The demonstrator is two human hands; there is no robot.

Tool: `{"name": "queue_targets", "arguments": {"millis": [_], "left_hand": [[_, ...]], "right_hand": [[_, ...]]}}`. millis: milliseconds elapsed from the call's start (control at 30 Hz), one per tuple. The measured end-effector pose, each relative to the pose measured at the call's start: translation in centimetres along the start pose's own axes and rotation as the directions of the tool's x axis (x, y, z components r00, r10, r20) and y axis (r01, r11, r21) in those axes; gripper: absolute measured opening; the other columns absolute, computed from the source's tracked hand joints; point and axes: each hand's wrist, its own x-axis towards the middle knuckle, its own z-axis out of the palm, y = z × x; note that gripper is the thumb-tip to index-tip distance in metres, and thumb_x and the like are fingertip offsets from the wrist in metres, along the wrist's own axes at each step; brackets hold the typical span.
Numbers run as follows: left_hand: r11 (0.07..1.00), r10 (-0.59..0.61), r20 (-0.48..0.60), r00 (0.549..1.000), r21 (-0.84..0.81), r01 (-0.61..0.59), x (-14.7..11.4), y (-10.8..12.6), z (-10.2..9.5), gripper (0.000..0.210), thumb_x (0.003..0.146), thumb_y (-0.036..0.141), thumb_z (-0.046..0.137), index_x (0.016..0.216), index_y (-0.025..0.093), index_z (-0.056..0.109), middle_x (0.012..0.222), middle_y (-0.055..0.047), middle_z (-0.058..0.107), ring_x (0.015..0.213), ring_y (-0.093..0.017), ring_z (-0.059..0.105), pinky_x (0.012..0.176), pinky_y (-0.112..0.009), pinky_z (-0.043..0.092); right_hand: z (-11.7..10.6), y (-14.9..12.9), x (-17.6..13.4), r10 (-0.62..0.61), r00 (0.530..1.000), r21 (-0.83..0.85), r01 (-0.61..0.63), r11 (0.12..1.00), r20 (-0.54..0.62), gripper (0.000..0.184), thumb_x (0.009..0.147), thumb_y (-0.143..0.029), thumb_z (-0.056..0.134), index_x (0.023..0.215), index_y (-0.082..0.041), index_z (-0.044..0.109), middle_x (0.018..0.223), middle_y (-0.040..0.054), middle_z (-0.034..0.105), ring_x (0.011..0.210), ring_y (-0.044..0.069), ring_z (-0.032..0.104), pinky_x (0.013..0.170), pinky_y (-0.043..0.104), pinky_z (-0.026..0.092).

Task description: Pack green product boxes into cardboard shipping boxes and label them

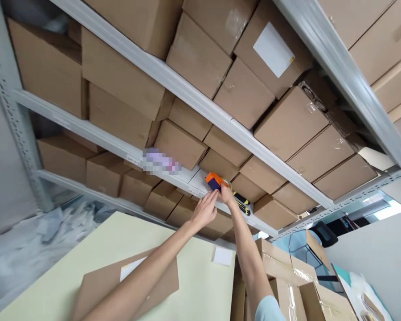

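Note:
An orange and dark blue tape dispenser [214,182] is at the edge of a grey metal shelf. My right hand [226,195] is closed around its right end, with the fingers partly hidden. Just left of it, my left hand [204,208] reaches up with fingers stretched out, the tips close to the dispenser's lower side; whether they touch it I cannot tell. Beside my right wrist, two yellow-and-black utility knives lie on the same shelf, an upper knife [242,198] and a lower knife [242,208].
Cardboard boxes [120,116] fill the shelf levels behind metal beams [200,102]. Below stands a pale yellow table [203,276] with a flat brown carton [163,272] and a small white paper stack [222,256]. More taped boxes [280,267] stand at the lower right.

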Motion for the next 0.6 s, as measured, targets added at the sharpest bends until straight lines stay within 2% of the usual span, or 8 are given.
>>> {"name": "queue_targets", "arguments": {"millis": [67, 167, 367, 400, 433, 500, 533, 600], "left_hand": [[1.000, 0.019, -0.008, 1.000, -0.010, -0.019, -0.6, -0.1, -0.3, 0.076, 0.095, 0.017, 0.054, 0.171, 0.012, 0.055, 0.178, -0.017, 0.054, 0.167, -0.037, 0.049, 0.131, -0.054, 0.050], [0.999, 0.030, -0.041, 0.999, -0.040, -0.032, -3.4, -0.4, -0.5, 0.070, 0.101, 0.022, 0.050, 0.171, 0.016, 0.056, 0.178, -0.013, 0.055, 0.167, -0.035, 0.048, 0.131, -0.054, 0.051], [0.993, -0.091, -0.057, 0.994, -0.082, 0.086, -11.9, -1.8, -2.5, 0.064, 0.107, 0.030, 0.048, 0.169, 0.018, 0.056, 0.172, -0.014, 0.061, 0.166, -0.035, 0.050, 0.135, -0.056, 0.046], [0.989, -0.127, -0.056, 0.990, -0.084, 0.122, -13.8, -2.3, -3.4, 0.064, 0.106, 0.032, 0.050, 0.169, 0.017, 0.056, 0.172, -0.015, 0.061, 0.167, -0.035, 0.049, 0.137, -0.056, 0.043], [0.982, -0.174, -0.058, 0.983, -0.082, 0.169, -16.0, -3.0, -4.4, 0.065, 0.106, 0.033, 0.052, 0.169, 0.017, 0.055, 0.173, -0.016, 0.060, 0.168, -0.036, 0.047, 0.139, -0.057, 0.040], [0.942, -0.333, -0.073, 0.940, -0.068, 0.329, -21.1, -4.7, -6.5, 0.069, 0.105, 0.036, 0.055, 0.170, 0.016, 0.052, 0.175, -0.018, 0.057, 0.170, -0.037, 0.044, 0.142, -0.059, 0.035], [0.901, -0.433, -0.092, 0.897, -0.054, 0.429, -23.9, -5.6, -7.6, 0.070, 0.104, 0.039, 0.057, 0.170, 0.014, 0.051, 0.174, -0.020, 0.057, 0.170, -0.039, 0.044, 0.142, -0.061, 0.033], [0.780, -0.623, -0.133, 0.771, -0.033, 0.624, -29.7, -7.0, -9.2, 0.081, 0.101, 0.045, 0.063, 0.171, 0.009, 0.047, 0.175, -0.027, 0.053, 0.170, -0.044, 0.042, 0.142, -0.065, 0.031]], "right_hand": [[-0.1, -0.4, 1.4, 0.024, 1.000, -0.005, -0.024, 1.000, 0.008, 0.022, 0.104, -0.025, 0.066, 0.124, -0.020, 0.073, 0.116, 0.0150, 0.083, 0.111, 0.033, 0.080, 0.096, 0.038, 0.061], [0.5, -0.7, 2.5, 0.050, 0.999, -0.002, -0.050, 0.999, -0.005, 0.017, 0.100, -0.023, 0.068, 0.116, -0.019, 0.074, 0.110, 0.0138, 0.084, 0.106, 0.032, 0.079, 0.094, 0.039, 0.061], [2.3, 0.2, 1.8, 0.084, 0.993, 0.024, -0.083, 0.996, -0.080, 0.041, 0.104, -0.022, 0.054, 0.139, -0.007, 0.066, 0.140, 0.0289, 0.074, 0.134, 0.037, 0.068, 0.122, 0.051, 0.050], [3.0, 0.7, 1.0, 0.083, 0.990, 0.041, -0.079, 0.996, -0.116, 0.045, 0.106, -0.025, 0.049, 0.144, -0.004, 0.063, 0.145, 0.0322, 0.070, 0.140, 0.039, 0.064, 0.125, 0.056, 0.046], [4.1, 1.4, -0.2, 0.074, 0.965, 0.097, -0.051, 0.994, -0.252, 0.048, 0.107, -0.028, 0.048, 0.145, -0.003, 0.062, 0.144, 0.0338, 0.069, 0.141, 0.041, 0.063, 0.125, 0.060, 0.046], [7.6, 2.8, -3.6, 0.046, 0.875, 0.233, 0.077, 0.969, -0.483, 0.053, 0.111, -0.037, 0.044, 0.153, -0.007, 0.057, 0.150, 0.0308, 0.065, 0.147, 0.039, 0.060, 0.127, 0.062, 0.045], [10.0, 3.5, -5.9, 0.066, 0.846, 0.313, 0.122, 0.942, -0.528, 0.055, 0.113, -0.042, 0.042, 0.155, -0.010, 0.056, 0.154, 0.0287, 0.063, 0.149, 0.037, 0.059, 0.129, 0.062, 0.044], [15.5, 4.1, -11.6, 0.155, 0.873, 0.488, 0.105, 0.867, -0.462, 0.056, 0.114, -0.050, 0.041, 0.155, -0.014, 0.056, 0.156, 0.0261, 0.063, 0.149, 0.034, 0.060, 0.129, 0.060, 0.045]]}}
